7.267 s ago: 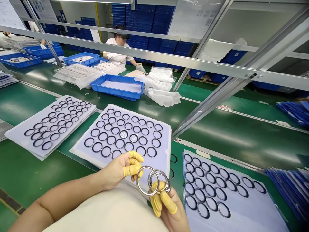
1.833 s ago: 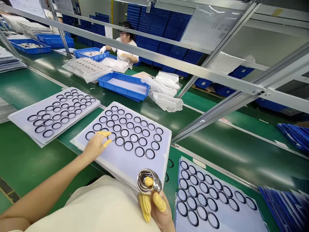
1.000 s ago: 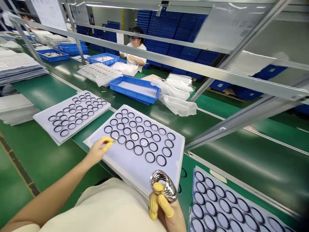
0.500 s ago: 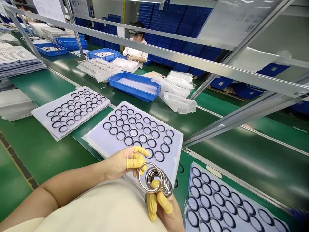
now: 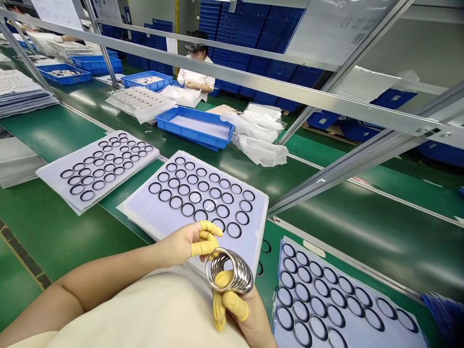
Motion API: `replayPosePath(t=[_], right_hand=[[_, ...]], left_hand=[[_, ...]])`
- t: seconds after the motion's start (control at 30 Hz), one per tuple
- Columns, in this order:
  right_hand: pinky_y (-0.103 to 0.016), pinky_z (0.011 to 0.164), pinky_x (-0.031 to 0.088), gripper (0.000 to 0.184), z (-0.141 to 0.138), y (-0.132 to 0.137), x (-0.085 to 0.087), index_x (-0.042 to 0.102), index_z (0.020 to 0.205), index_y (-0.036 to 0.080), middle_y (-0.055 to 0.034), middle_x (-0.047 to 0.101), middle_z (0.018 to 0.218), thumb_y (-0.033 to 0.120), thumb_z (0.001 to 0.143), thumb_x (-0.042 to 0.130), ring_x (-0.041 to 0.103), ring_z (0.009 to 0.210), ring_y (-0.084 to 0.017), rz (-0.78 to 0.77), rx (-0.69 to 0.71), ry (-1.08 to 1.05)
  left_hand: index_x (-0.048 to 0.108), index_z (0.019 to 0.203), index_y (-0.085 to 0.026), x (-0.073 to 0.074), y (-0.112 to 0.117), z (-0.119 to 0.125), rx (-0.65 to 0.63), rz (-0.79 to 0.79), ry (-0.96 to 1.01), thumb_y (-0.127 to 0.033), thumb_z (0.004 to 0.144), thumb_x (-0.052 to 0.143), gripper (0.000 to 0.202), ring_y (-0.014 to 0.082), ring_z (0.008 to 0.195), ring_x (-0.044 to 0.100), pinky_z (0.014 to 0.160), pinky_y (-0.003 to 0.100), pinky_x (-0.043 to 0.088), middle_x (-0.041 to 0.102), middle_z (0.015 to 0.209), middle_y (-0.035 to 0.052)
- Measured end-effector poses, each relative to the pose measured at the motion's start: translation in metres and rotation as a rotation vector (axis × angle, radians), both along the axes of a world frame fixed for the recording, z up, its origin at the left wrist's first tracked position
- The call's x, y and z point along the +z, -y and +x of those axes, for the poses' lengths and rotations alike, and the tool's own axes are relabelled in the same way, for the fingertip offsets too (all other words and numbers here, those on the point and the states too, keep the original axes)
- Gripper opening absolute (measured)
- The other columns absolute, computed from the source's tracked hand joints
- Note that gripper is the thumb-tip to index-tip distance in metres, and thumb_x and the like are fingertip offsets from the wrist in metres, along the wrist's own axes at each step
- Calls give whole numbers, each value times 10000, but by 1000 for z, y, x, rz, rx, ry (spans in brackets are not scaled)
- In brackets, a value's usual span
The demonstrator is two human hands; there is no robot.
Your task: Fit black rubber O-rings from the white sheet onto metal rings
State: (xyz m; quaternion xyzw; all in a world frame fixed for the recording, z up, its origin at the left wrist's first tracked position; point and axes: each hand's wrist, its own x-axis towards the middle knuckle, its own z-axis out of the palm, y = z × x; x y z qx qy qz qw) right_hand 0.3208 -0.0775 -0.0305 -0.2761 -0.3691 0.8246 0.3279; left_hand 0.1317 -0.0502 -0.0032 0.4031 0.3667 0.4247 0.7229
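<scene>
A stack of shiny metal rings (image 5: 239, 273) is held in my right hand (image 5: 235, 309), whose yellow-covered fingers curl through and under it. My left hand (image 5: 199, 241), also with yellow finger covers, bends its fingers in at the upper left rim of the front ring (image 5: 207, 270) and appears to pinch it; the exact contact is partly hidden. Just beyond my hands, a white sheet (image 5: 134, 208) bears rows of dark-edged rings (image 5: 222, 210). Two loose rings (image 5: 266, 246) lie on the green table right of that sheet.
More ring-covered sheets lie left (image 5: 54, 171) and right (image 5: 362, 333). A blue tray (image 5: 195, 140) and crumpled white wrapping (image 5: 263, 150) sit farther back. A metal frame bar (image 5: 232, 72) crosses above the table. A co-worker (image 5: 196, 75) sits beyond it.
The front ring, tilted apart from the stack before, now lies closer to it. My right hand and the stack have turned slightly. The whole view has shifted a little.
</scene>
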Motion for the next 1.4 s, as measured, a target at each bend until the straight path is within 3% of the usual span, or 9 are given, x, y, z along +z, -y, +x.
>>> replayPosePath(t=[0.13, 0.23, 0.33, 0.5, 0.7, 0.83, 0.93, 1.13, 1.4], right_hand=[[-227, 445, 378, 305, -2, -4, 4, 669, 859, 177, 2, 626, 505, 452, 746, 738, 505, 415, -108, 58, 103, 3], [-245, 484, 419, 288, -5, -6, 9, 682, 863, 174, -2, 631, 557, 437, 756, 730, 528, 468, -113, 104, 183, 36], [-237, 489, 421, 297, -7, -8, 14, 689, 870, 166, -5, 628, 589, 431, 745, 740, 523, 488, -106, 140, 274, 64], [-234, 502, 426, 305, -7, -7, 18, 665, 939, 178, -1, 634, 613, 434, 780, 705, 515, 495, -97, 171, 275, 103], [-238, 519, 450, 307, -3, 3, 23, 657, 1026, 193, -3, 640, 627, 439, 842, 634, 520, 508, -99, 228, 172, 128], [-242, 551, 463, 330, 0, 9, 22, 640, 1071, 202, -26, 688, 695, 451, 854, 625, 559, 532, -99, 157, 121, 142], [-248, 546, 476, 318, 2, 11, 15, 612, 1088, 202, -34, 710, 702, 428, 865, 624, 591, 524, -104, 154, 113, 16], [-222, 543, 491, 251, 1, 16, -1, 650, 1014, 207, -54, 739, 788, 388, 841, 669, 628, 533, -94, 99, 94, -73], [-210, 605, 514, 149, 1, 20, 14, 694, 987, 243, -41, 723, 855, 323, 893, 610, 622, 598, -82, 321, 35, 38]], left_hand=[[570, 1117, -206, 5, 2, -5, -18, 278, -227, -257, 798, 659, 334, 178, 982, 545, 872, 324, 434, 582, 1050, 65], [497, 1287, -247, 16, -1, -7, -223, 337, -346, -185, 769, 652, 545, 234, 1134, 507, 864, 333, 469, 527, 1276, 100], [479, 1329, -252, 25, -9, -4, -369, 412, -370, -135, 780, 611, 577, 227, 1089, 559, 905, 355, 467, 594, 1223, 90], [632, 1155, -196, 30, -23, 5, -309, 585, -445, -112, 790, 576, 378, 178, 868, 580, 824, 305, 480, 646, 974, 70], [675, 872, -166, 28, -35, 14, -367, 567, -381, -68, 737, 577, 194, 173, 823, 556, 795, 293, 467, 625, 857, 59], [663, 882, -175, 16, -41, 23, -442, 481, -308, -30, 684, 570, 263, 176, 854, 578, 809, 306, 473, 628, 887, 46], [660, 879, -173, 10, -42, 27, -453, 441, -292, -19, 671, 561, 276, 177, 874, 587, 830, 319, 477, 633, 906, 42], [632, 875, -162, 15, -38, 29, -457, 431, -286, -21, 656, 589, 264, 157, 884, 582, 845, 298, 475, 629, 930, 33], [613, 861, -163, 22, -31, 35, -465, 461, -261, -95, 715, 594, 161, 157, 887, 582, 845, 300, 473, 630, 920, 42]])
